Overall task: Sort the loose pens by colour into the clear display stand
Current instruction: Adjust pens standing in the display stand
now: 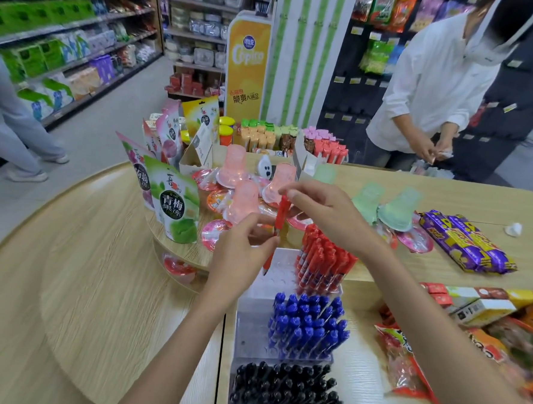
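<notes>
A slim red plastic pen [280,216] stands nearly upright over the back tier of the clear tiered plastic display stand [251,332]. The right hand [324,211] pinches its top between curled fingers, and the left hand [240,256] pinches its lower barrel.
</notes>
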